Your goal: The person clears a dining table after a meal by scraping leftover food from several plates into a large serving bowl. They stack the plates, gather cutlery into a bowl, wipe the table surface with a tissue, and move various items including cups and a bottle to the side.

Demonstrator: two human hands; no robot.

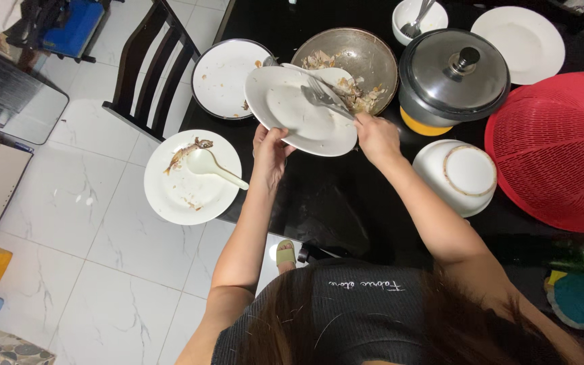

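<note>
Scraping is well underway on that white plate [299, 111]: you've got it tilted over the metal bowl [359, 57], and most of its face already looks clean, with just the last bits near the far edge going in. Your left hand [270, 150] is closed on the plate's near rim, holding it up off the surface [332, 203], and your right hand [375, 135] is gripping a fork [322, 94] laid across the plate toward the bowl. The bowl already holds a pile of bones and scraps (so I'd guess this isn't the first plate to go through).

Still left, from how things lie: the white plate with fish remains [192, 177] and a pale spoon [212, 165] hanging over the surface's corner hasn't been touched, and the dark-rimmed plate [228, 78] behind it has a few crumbs. Further out sit an upside-down white bowl [455, 177], a lidded pot [453, 76], a small bowl with cutlery [417, 20], a clean plate [518, 42] and a red mesh food cover [555, 152].
</note>
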